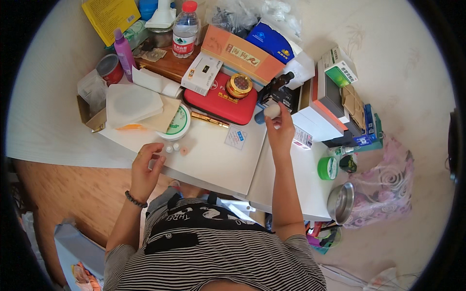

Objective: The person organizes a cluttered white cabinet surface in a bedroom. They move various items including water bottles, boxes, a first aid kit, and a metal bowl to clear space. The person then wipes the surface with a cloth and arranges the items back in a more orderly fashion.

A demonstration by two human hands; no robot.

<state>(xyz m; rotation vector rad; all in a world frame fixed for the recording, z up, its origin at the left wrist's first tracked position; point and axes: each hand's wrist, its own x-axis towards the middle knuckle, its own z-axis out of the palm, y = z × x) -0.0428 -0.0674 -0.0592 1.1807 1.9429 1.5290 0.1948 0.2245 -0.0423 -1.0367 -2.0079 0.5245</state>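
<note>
My right hand [280, 133] is raised over the right part of the white table, its fingers closed on a round, pale cream object [272, 111]; its exact kind cannot be made out. A small blue rounded thing [260, 118] is right beside it. At the table's front left edge, my left hand [147, 165] has its thumb and fingers apart with nothing in them. Just right of that hand lie two small white pieces [169, 149] and a pinkish one [184, 151]. Behind them is a round white tub with a green-rimmed lid [178, 122], partly under flat sheets [133, 104].
A red zip case [221, 104] bears a gold round container [239, 86]. Before it lie a gold tube [209, 119] and a small clear packet [236, 137]. A water bottle [185, 31] and orange box [242, 53] stand behind. A green jar [327, 168] and metal bowl [341, 202] are at right.
</note>
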